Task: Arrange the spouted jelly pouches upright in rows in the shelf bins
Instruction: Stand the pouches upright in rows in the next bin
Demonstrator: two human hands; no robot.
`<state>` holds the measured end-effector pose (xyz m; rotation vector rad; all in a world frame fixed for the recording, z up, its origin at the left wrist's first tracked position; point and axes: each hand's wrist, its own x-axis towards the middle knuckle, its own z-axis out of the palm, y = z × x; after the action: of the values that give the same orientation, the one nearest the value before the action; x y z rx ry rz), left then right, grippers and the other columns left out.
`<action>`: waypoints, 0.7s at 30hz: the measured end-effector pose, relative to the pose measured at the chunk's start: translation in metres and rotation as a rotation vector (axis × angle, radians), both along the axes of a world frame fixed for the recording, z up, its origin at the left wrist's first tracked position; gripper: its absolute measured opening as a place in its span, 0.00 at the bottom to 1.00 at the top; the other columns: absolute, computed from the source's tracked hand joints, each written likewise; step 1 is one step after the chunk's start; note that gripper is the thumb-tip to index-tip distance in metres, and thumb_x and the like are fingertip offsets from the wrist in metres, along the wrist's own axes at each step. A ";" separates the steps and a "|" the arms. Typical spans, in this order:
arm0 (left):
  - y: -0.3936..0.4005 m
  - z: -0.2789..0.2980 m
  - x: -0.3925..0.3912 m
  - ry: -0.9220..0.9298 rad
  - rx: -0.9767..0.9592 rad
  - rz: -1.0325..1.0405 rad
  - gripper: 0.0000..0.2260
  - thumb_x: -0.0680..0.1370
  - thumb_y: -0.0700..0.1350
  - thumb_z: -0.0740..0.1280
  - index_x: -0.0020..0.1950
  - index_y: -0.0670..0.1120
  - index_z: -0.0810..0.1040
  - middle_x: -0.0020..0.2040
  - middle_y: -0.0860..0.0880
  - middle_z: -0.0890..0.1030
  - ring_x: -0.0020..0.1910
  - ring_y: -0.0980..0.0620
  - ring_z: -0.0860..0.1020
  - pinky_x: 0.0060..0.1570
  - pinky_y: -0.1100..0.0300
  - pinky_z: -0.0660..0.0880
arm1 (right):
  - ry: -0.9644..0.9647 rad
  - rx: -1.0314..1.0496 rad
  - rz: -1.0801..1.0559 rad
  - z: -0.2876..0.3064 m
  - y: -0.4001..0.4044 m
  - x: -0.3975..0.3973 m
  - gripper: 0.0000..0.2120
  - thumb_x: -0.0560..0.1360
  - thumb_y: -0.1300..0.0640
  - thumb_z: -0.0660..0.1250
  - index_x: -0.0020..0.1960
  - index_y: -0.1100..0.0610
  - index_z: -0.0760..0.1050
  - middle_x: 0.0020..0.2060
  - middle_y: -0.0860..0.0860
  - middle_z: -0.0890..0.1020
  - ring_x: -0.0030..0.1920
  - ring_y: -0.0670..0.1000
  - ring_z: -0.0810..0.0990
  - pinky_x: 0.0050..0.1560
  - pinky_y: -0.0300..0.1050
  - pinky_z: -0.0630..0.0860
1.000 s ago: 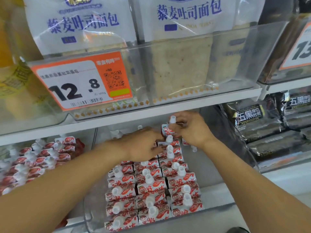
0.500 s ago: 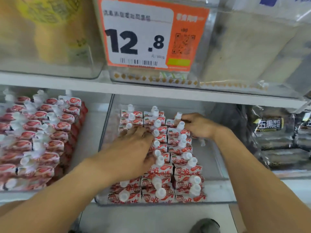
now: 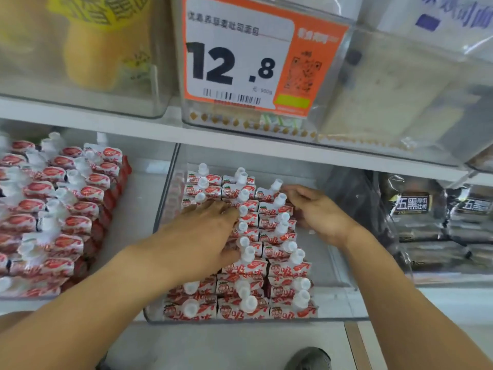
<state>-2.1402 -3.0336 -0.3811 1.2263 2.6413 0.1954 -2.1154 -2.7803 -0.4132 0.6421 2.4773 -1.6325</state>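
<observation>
A white shelf point(image 3: 240, 140) carries a clear bin point(image 3: 333, 300) in which red-and-white spouted jelly pouches point(image 3: 289, 271) stand upright in three rows, caps up. A second bin point(image 3: 138, 198) to the left holds more pouches point(image 3: 72, 225). The left hand point(image 3: 202, 236) lies flat, fingers straight, on the left and middle rows. The right hand point(image 3: 317, 212), fingers loosely curled, touches the right row's far pouches; whether it grips one I cannot tell.

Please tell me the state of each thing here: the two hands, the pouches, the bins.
Left hand: fingers spread, resting on the pouch tops.
Right hand: fingers curled at the right row's side.
Pouches: upright, three rows.
Middle bin: partly filled, right strip bare.
Left bin pouches: packed, spouts leaning.
</observation>
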 end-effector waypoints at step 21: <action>0.000 -0.011 0.000 0.023 -0.079 -0.038 0.43 0.72 0.67 0.64 0.78 0.52 0.46 0.78 0.51 0.52 0.77 0.49 0.52 0.75 0.50 0.53 | 0.129 0.934 -0.201 0.013 0.015 0.018 0.11 0.73 0.65 0.67 0.53 0.58 0.83 0.48 0.61 0.85 0.52 0.64 0.82 0.53 0.52 0.79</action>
<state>-2.1401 -3.0337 -0.3923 1.2593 2.6160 0.0706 -2.0976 -2.7654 -0.4005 0.8929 3.2954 -0.4457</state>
